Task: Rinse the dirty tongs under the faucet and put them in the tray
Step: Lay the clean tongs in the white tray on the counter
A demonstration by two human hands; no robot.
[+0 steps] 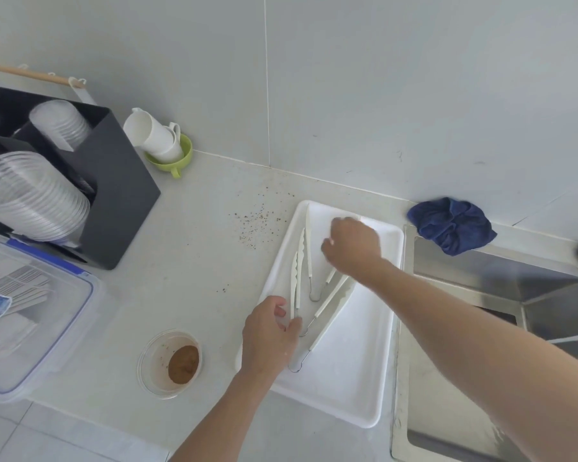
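A white tray (pixel 354 388) lies on the counter just left of the sink (pixel 474 271). Several white tongs (pixel 327 310) with metal hinge ends lie in its left half, fanned out with their hinges toward me. My left hand (pixel 269 335) reaches in at the tray's left rim, thumb and fingers pinching the hinge end of the leftmost tongs (pixel 295 285). My right hand (pixel 351 248) hovers over the tray's far end, blurred, with fingers curled down over the tip ends of another pair. Its fingertips are hidden.
A blue cloth (pixel 451 225) sits at the sink's back corner. A round clear tub with brown powder (pixel 169 360) stands left of the tray, dark specks (pixel 254 221) beyond it. Further left are a clip-lid box (pixel 34 315), a black organiser with clear lids (pixel 114 185) and white jugs (pixel 157 138).
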